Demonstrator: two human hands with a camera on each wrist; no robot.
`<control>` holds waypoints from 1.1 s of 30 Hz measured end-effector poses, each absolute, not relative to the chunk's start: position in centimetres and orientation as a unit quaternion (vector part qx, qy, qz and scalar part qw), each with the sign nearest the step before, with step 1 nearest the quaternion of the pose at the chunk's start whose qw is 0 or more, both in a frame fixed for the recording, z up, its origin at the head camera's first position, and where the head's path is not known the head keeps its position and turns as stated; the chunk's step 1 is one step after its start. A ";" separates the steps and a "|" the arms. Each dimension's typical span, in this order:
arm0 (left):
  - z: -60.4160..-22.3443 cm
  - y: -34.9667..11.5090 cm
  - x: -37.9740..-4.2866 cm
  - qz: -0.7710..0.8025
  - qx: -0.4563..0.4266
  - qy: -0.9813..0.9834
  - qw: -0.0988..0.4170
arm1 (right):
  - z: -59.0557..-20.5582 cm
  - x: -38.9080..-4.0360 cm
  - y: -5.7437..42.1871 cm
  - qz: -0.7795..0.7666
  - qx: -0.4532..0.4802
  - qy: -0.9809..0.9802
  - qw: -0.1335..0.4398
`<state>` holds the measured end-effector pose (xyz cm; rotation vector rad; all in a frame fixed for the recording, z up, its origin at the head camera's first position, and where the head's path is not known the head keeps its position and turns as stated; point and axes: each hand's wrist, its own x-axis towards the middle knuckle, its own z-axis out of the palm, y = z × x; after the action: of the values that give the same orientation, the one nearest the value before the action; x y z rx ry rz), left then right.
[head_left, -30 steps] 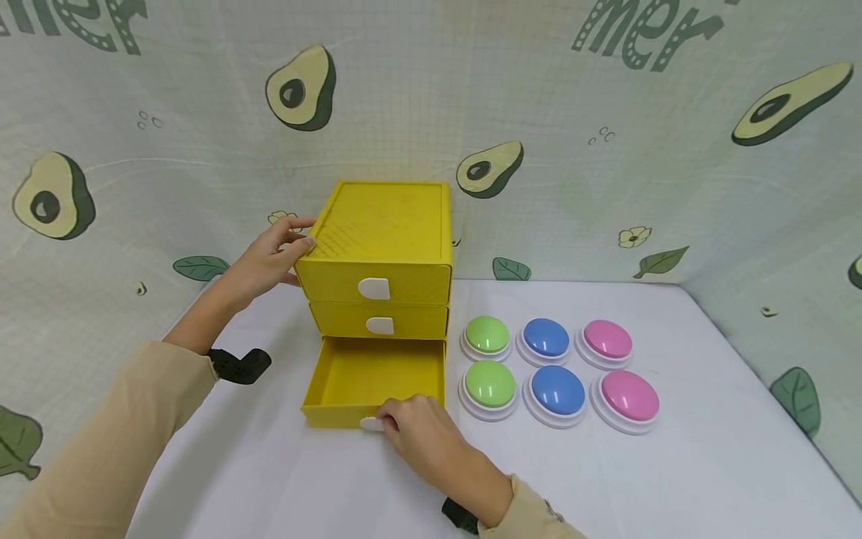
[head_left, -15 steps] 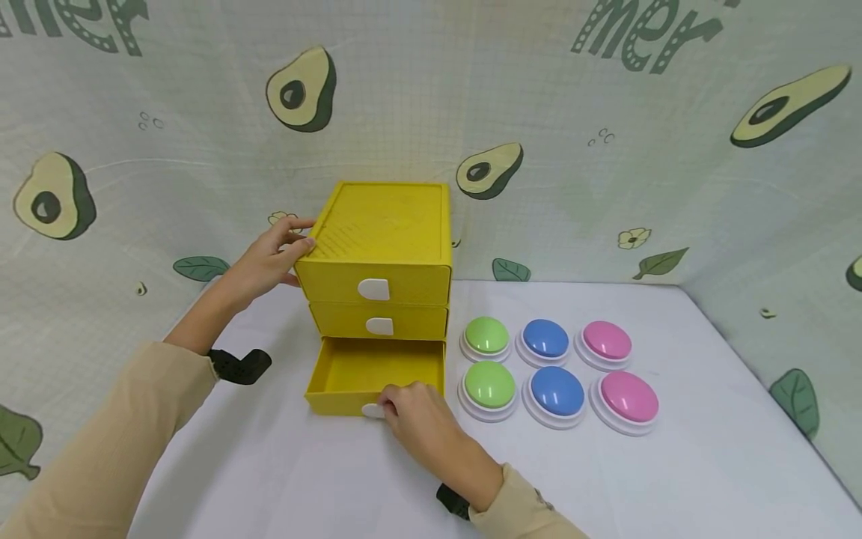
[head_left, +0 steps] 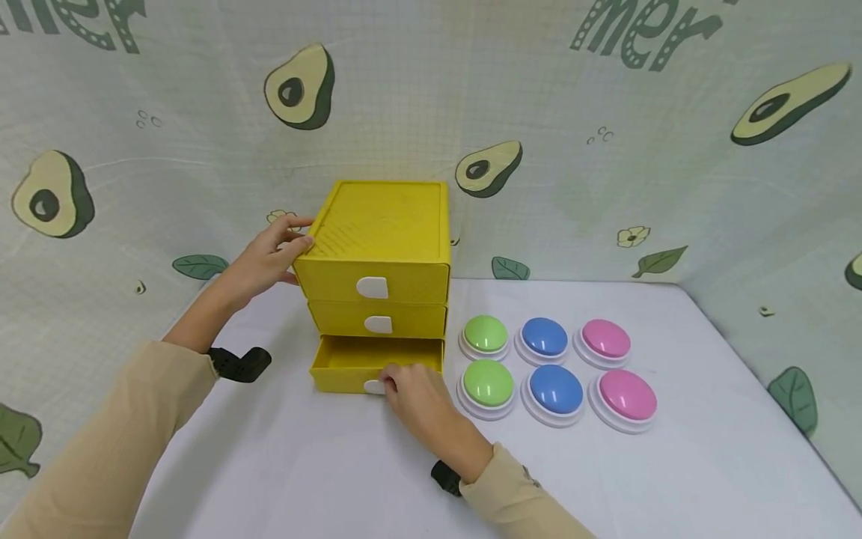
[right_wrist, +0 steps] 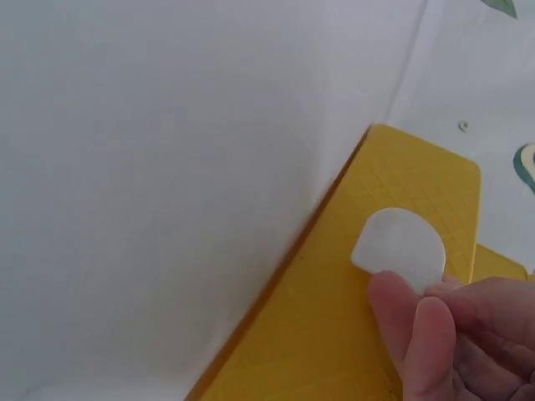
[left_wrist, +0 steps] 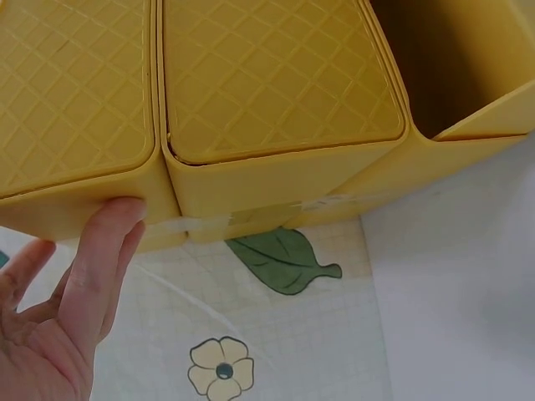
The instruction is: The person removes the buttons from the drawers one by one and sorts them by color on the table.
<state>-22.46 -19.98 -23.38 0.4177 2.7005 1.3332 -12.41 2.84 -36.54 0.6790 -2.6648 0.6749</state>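
A yellow cabinet (head_left: 387, 217) of three stacked drawers stands on the white table. Its upper two drawers are closed, while the bottom drawer (head_left: 337, 380) juts partway out at the front. My right hand (head_left: 423, 408) pinches the white handle (right_wrist: 399, 242) of that bottom drawer between thumb and fingers; part of the handle is hidden behind them. At the cabinet's upper left side, my left hand (head_left: 266, 258) rests with its fingers extended against the top edge and side wall. The left wrist view shows a fingertip (left_wrist: 125, 210) touching the yellow side.
Right of the cabinet, domed buttons on white bases stand in two rows: green (head_left: 488, 383), blue (head_left: 556, 389) and pink (head_left: 628, 394), two of each. The nearest green ones are close to my right hand. A cloth (head_left: 404, 90) printed with avocados hangs behind.
The bottom drawer has slid inward toward the cabinet, with my right hand moving along on its handle. My left hand stays at the cabinet's side.
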 end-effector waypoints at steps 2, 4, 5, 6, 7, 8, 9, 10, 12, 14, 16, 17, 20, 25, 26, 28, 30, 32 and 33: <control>-23.4 -19.9 -22.5 0.439 0.136 0.887 0.049 | -36.6 -13.0 2.8 0.234 0.227 -0.931 0.162; -23.5 -19.8 -22.5 0.439 0.135 0.887 0.050 | -36.6 -13.5 2.8 0.236 0.218 -0.932 0.167; -23.5 -19.8 -22.5 0.439 0.135 0.887 0.051 | -36.7 -13.7 2.8 0.236 0.214 -0.933 0.167; -23.6 -19.8 -22.5 0.438 0.134 0.887 0.051 | -36.7 -13.9 2.8 0.237 0.210 -0.934 0.166; -23.6 -19.8 -22.6 0.438 0.133 0.887 0.051 | -36.7 -14.1 2.8 0.237 0.207 -0.934 0.166; -23.6 -19.8 -22.6 0.438 0.133 0.887 0.051 | -36.7 -14.2 2.8 0.237 0.204 -0.936 0.163; -23.6 -19.8 -22.6 0.438 0.133 0.888 0.051 | -36.7 -14.4 2.7 0.237 0.202 -0.937 0.160; -23.6 -19.8 -22.6 0.438 0.133 0.888 0.051 | -36.7 -14.5 2.7 0.236 0.201 -0.938 0.157; -23.6 -19.9 -22.7 0.437 0.134 0.888 0.047 | -36.6 -14.8 2.6 0.237 0.200 -0.938 0.152; -23.6 -19.9 -22.7 0.437 0.134 0.888 0.044 | -36.6 -15.0 2.5 0.236 0.202 -0.939 0.149; -23.5 -20.0 -22.6 0.435 0.132 0.889 0.043 | -36.6 -15.2 2.5 0.235 0.205 -0.938 0.149; -23.5 -20.0 -22.6 0.435 0.132 0.890 0.043 | -36.6 -15.3 2.4 0.236 0.205 -0.938 0.147; -23.5 -19.9 -22.5 0.435 0.132 0.890 0.045 | -36.8 -15.6 2.5 0.243 0.203 -0.938 0.141; -23.4 -19.8 -22.5 0.435 0.133 0.890 0.040 | -37.0 -15.7 2.5 0.242 0.203 -0.940 0.129; -23.4 -19.8 -22.5 0.434 0.132 0.890 0.039 | -37.0 -15.7 2.4 0.240 0.204 -0.941 0.124; -23.4 -19.9 -22.4 0.432 0.130 0.891 0.039 | -37.0 -15.6 2.4 0.234 0.206 -0.943 0.117; -23.4 -19.9 -22.4 0.434 0.130 0.891 0.040 | -37.1 -15.4 2.4 0.226 0.210 -0.944 0.117; -23.4 -19.9 -22.4 0.434 0.130 0.891 0.040 | -37.1 -15.3 2.4 0.219 0.213 -0.945 0.116; -23.4 -19.9 -22.3 0.434 0.129 0.891 0.040 | -37.1 -15.2 2.4 0.215 0.216 -0.945 0.119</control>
<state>-22.35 -19.89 -23.41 0.3961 2.7306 1.3290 -15.16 2.37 -37.05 0.6321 -2.7630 0.6279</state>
